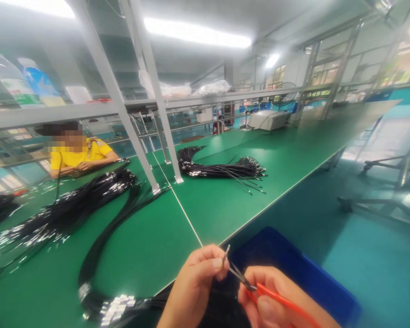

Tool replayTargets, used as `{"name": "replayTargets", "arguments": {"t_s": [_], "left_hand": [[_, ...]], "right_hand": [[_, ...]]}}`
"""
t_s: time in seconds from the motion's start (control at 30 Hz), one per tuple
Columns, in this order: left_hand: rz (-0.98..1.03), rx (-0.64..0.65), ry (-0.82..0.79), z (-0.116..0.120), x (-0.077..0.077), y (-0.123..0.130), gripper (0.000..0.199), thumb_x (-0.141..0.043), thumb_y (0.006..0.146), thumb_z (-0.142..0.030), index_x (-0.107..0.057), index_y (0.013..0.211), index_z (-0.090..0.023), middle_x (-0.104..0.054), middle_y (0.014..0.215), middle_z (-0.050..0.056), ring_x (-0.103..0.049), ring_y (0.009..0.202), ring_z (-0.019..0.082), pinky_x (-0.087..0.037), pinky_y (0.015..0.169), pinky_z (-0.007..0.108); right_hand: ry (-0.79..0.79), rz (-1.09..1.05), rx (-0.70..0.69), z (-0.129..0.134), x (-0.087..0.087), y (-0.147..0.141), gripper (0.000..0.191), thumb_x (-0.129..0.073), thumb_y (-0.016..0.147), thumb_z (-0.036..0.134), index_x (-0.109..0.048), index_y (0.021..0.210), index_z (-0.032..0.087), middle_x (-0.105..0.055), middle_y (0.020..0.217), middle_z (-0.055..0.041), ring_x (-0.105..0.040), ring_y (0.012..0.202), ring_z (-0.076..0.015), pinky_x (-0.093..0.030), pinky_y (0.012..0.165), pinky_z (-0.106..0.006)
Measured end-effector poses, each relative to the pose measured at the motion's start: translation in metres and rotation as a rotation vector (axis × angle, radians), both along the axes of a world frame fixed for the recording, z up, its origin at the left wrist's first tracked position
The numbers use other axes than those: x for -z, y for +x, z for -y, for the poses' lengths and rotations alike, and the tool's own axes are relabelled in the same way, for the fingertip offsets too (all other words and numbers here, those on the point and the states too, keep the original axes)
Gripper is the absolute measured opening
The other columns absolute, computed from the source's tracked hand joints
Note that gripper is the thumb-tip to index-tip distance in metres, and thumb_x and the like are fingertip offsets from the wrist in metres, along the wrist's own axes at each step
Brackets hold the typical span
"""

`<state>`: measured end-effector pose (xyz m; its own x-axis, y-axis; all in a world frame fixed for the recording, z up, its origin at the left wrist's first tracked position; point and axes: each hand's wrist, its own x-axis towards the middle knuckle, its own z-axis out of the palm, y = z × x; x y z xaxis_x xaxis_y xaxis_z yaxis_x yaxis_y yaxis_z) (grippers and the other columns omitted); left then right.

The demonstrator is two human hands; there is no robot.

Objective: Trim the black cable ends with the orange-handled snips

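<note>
Near the front edge of the bench, my left hand (200, 278) pinches a thin cable end (227, 253) with a pale tip pointing up. My right hand (268, 275) is closed around slim-jawed pliers (280, 298) with orange handles. Their narrow metal jaws reach left to my left fingertips, close beside the cable end; whether they grip it I cannot tell. Left of my hands lies a long bundle of black cables (102, 241) with silvery ends, curving over the bench toward my lap. My left forearm hides part of it.
Green bench (150, 241) has a shelf frame with uprights (166, 114). More cable bundles lie at left (78, 200) and farther back (222, 168). A blue bin (314, 282) stands below, right of my hands. Across the bench sits a person in yellow (99, 152), hands on cables.
</note>
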<state>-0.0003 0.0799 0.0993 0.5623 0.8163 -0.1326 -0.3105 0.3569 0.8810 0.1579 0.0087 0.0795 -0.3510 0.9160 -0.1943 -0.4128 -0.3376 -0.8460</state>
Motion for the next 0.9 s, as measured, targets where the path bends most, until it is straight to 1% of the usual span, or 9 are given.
{"name": "replayTargets", "arguments": {"t_s": [0.2,0.37,0.5,0.57,0.67,0.7,0.77,0.83,0.9], "left_hand": [[0.004,0.022,-0.021,0.0,0.001,-0.003,0.011,-0.066,0.064,-0.022,-0.065,0.06,-0.012,-0.054,0.057,0.001,-0.041,0.056,0.011,-0.033,0.059,0.023],[-0.017,0.024,-0.013,0.001,-0.001,-0.002,0.012,-0.069,0.064,-0.023,-0.066,0.06,-0.012,-0.055,0.057,0.001,-0.042,0.056,0.011,-0.032,0.059,0.022],[-0.037,-0.003,0.001,0.0,-0.001,0.0,0.014,-0.072,0.063,-0.025,-0.066,0.059,-0.012,-0.056,0.056,0.0,-0.042,0.055,0.011,-0.033,0.058,0.022],[-0.044,-0.014,0.012,0.0,0.001,0.0,0.014,-0.073,0.063,-0.025,-0.067,0.06,-0.013,-0.057,0.057,0.0,-0.043,0.056,0.01,-0.034,0.059,0.021],[-0.09,-0.025,0.051,-0.002,0.004,-0.001,0.014,-0.074,0.063,-0.026,-0.07,0.063,-0.014,-0.06,0.059,0.0,-0.045,0.057,0.01,-0.034,0.059,0.02],[-0.116,-0.028,0.069,-0.003,0.006,-0.002,0.014,-0.075,0.063,-0.028,-0.071,0.065,-0.014,-0.061,0.06,0.001,-0.046,0.058,0.01,-0.034,0.059,0.02],[-0.178,-0.03,0.107,-0.003,0.009,-0.003,0.018,-0.076,0.064,-0.031,-0.072,0.066,-0.014,-0.062,0.06,0.001,-0.047,0.058,0.01,-0.034,0.057,0.02],[-0.226,-0.027,0.139,-0.003,0.012,-0.002,0.021,-0.077,0.063,-0.034,-0.072,0.066,-0.014,-0.063,0.061,0.001,-0.045,0.055,0.009,-0.031,0.053,0.019],[-0.246,-0.014,0.158,-0.002,0.014,0.0,0.024,-0.078,0.062,-0.036,-0.071,0.065,-0.014,-0.063,0.06,0.001,-0.043,0.052,0.009,-0.029,0.05,0.019]], "right_hand": [[-0.039,-0.081,0.024,-0.004,-0.008,-0.003,0.042,-0.076,0.063,0.048,-0.061,0.081,0.014,-0.061,0.057,-0.001,-0.037,0.04,-0.003,-0.021,0.04,-0.017],[-0.033,-0.087,0.044,-0.006,-0.012,-0.005,0.042,-0.076,0.064,0.049,-0.06,0.082,0.014,-0.061,0.056,-0.0001,-0.036,0.039,-0.002,-0.02,0.038,-0.015],[-0.002,0.09,0.045,-0.007,-0.013,-0.006,0.04,-0.071,0.066,0.051,-0.057,0.081,0.017,-0.063,0.053,0.0013,-0.036,0.033,-0.002,-0.022,0.035,-0.014],[-0.03,0.256,0.06,-0.006,-0.013,-0.007,0.033,-0.073,0.065,0.043,-0.054,0.077,0.019,-0.059,0.047,0.0052,-0.037,0.031,-0.0035,-0.023,0.033,-0.015],[-0.021,0.38,0.111,-0.001,-0.012,-0.005,0.028,-0.077,0.061,0.03,-0.053,0.072,0.019,-0.052,0.05,0.0089,-0.04,0.041,-0.0043,-0.031,0.042,-0.016],[0.005,0.365,0.116,0.0,-0.012,-0.003,0.031,-0.079,0.059,0.031,-0.054,0.072,0.018,-0.05,0.052,0.009,-0.04,0.045,-0.0045,-0.032,0.046,-0.016],[0.058,0.299,0.133,0.001,-0.011,0.0,0.042,-0.08,0.058,0.045,-0.054,0.077,0.018,-0.051,0.053,0.0085,-0.037,0.045,-0.0048,-0.032,0.046,-0.018],[0.074,0.248,0.239,0.001,-0.01,0.002,0.052,-0.078,0.056,0.057,-0.054,0.082,0.019,-0.054,0.052,0.0074,-0.033,0.039,-0.0042,-0.027,0.04,-0.019],[0.064,0.233,0.449,-0.001,-0.01,0.0,0.051,-0.08,0.057,0.054,-0.056,0.086,0.019,-0.062,0.059,0.0037,-0.041,0.041,-0.006,-0.029,0.04,-0.019]]}}
